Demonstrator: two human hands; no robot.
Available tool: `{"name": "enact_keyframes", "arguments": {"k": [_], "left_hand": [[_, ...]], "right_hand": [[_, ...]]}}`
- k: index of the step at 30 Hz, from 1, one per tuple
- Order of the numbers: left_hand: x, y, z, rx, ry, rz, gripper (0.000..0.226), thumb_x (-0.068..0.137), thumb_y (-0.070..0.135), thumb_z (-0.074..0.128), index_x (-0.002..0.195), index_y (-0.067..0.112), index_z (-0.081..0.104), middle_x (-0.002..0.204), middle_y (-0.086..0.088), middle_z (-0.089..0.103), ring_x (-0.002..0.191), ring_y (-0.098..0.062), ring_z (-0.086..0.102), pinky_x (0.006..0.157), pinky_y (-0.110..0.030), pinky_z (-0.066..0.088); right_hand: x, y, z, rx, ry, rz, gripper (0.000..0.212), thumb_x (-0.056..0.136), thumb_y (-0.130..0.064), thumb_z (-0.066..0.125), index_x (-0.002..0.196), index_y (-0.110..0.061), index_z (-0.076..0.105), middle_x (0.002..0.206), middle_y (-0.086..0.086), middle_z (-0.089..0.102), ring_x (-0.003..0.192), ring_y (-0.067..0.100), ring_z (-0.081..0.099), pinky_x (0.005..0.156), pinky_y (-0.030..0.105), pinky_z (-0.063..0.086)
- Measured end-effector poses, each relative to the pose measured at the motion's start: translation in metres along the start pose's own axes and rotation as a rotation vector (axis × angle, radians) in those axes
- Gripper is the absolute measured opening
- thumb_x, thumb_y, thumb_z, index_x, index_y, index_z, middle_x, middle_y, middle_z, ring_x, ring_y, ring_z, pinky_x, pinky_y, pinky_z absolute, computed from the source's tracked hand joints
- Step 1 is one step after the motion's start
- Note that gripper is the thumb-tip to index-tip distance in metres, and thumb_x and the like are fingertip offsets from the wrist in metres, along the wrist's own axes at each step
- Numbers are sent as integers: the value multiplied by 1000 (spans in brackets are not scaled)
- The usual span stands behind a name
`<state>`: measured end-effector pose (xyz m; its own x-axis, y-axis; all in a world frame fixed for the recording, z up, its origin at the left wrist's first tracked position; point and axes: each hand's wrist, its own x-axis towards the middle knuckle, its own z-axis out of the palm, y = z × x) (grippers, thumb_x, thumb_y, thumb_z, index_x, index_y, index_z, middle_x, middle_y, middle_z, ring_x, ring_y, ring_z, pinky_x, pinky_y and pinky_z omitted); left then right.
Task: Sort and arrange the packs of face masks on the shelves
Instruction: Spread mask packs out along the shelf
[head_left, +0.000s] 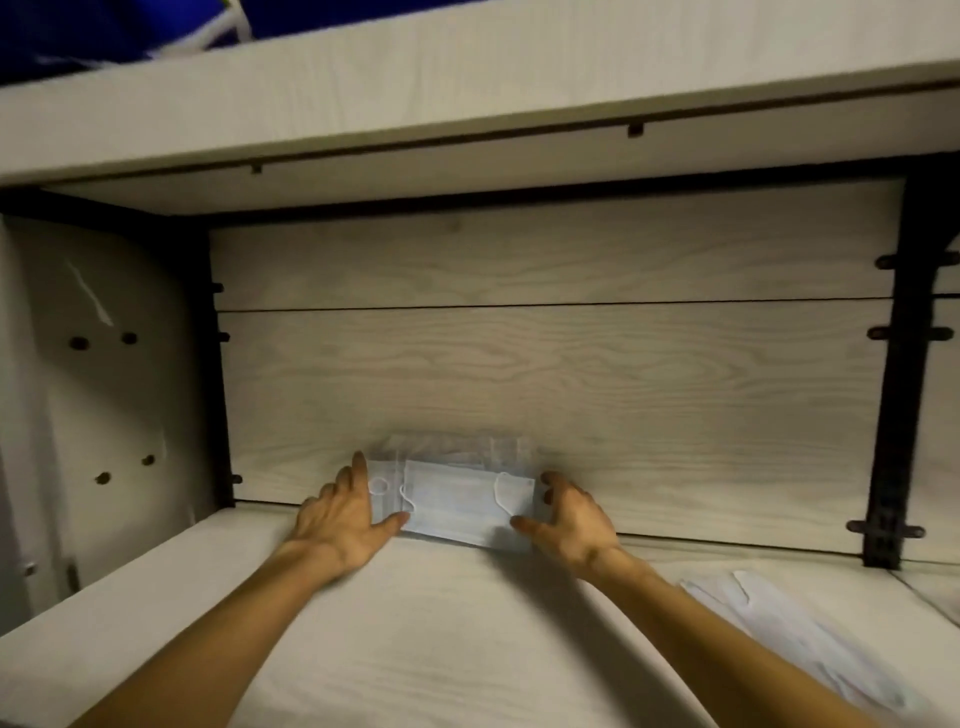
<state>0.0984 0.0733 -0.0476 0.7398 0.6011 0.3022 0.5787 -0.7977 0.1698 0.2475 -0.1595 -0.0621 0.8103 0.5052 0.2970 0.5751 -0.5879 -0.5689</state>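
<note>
Pale-blue mask packs (457, 499), at the shelf (441, 623)'s back edge, flanked by 2 unclenched hands, left hand (343, 512) and right hand (569, 522); uneven squeezing could topple them.

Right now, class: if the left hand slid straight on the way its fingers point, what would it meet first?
The left hand points toward the back of the shelf, along the left end of the stack of mask packs it touches. Past its fingertips, the first thing would probably be the wooden back panel, though depth is unclear.

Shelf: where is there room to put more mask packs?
Bare shelf left of the left hand, and between the arms. Crowded at the back: stack between both hands, right hand. Loose pack fills the right.
</note>
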Motion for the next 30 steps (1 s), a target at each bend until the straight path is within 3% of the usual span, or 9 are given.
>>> {"name": "enact_keyframes", "arguments": {"k": [4, 10, 14, 17, 19, 23, 26, 28, 30], "left_hand": [[15, -3, 16, -153, -53, 20, 117, 82, 78, 52, 159, 13, -7, 164, -9, 21, 141, -31, 40, 110, -38, 38], [20, -10, 28, -296, -77, 109, 116, 82, 73, 59, 160, 16, -4, 166, -9, 13, 147, -30, 32, 117, -39, 33], [14, -20, 28, -394, -91, 133, 103, 86, 65, 61, 161, 20, 6, 166, -1, 18, 149, -22, 29, 119, -33, 28], [11, -26, 20, -684, -189, 70, 65, 89, 64, 52, 146, 35, 43, 159, 7, 37, 141, -15, 40, 116, -29, 30], [1, -23, 8, -900, -236, -16, 49, 97, 62, 40, 134, 34, 55, 153, 1, 47, 134, -17, 47, 110, -30, 34], [-22, -13, -12, -988, -423, -207, 90, 90, 80, 27, 157, 20, 29, 156, -13, 40, 132, -29, 52, 103, -38, 43], [-32, -11, -17, -946, -462, -249, 80, 83, 78, 52, 136, 19, 55, 131, -12, 64, 103, -23, 69, 75, -33, 59], [-36, -12, -15, -931, -451, -261, 58, 85, 55, 71, 123, 12, 63, 110, -13, 74, 91, -22, 74, 70, -33, 62], [-44, -8, -13, -962, -436, -277, 37, 89, 27, 73, 119, 7, 64, 102, -19, 76, 86, -25, 74, 72, -36, 62]], "right_hand": [[6, -10, 15, 78, 86, 34, 62, 76, -54, 78, 119, -17, 54, 110, 3, 66, 102, 27, 63, 82, 35, 51], [9, -19, 25, 127, 101, 21, 34, 74, -41, 81, 76, -22, 54, 75, -3, 58, 73, 21, 56, 62, 33, 41], [2, -22, 27, 154, 98, -40, 36, 75, -45, 77, 85, -17, 58, 77, -4, 61, 73, 20, 58, 58, 32, 46], [-8, -22, 31, 61, 88, -128, 49, 75, -57, 61, 104, -19, 67, 89, 1, 73, 83, 24, 68, 71, 40, 56], [-22, -24, 29, -143, 137, -192, 41, 85, -53, 58, 109, -21, 64, 98, 5, 72, 92, 30, 67, 75, 37, 53], [-43, -28, 26, -310, 130, -446, 23, 91, -37, 62, 108, -21, 65, 109, 5, 70, 110, 29, 59, 86, 35, 44], [-51, -26, 23, -390, -32, -531, 47, 84, -52, 65, 125, -28, 65, 122, -4, 68, 123, 21, 52, 98, 34, 41], [-57, -25, 19, -371, -81, -551, 72, 75, -78, 59, 129, -31, 62, 126, -9, 66, 124, 17, 52, 101, 33, 44], [-69, -23, 9, -355, -147, -554, 99, 61, -99, 44, 133, -33, 58, 132, -14, 61, 126, 11, 50, 106, 33, 44]]}}
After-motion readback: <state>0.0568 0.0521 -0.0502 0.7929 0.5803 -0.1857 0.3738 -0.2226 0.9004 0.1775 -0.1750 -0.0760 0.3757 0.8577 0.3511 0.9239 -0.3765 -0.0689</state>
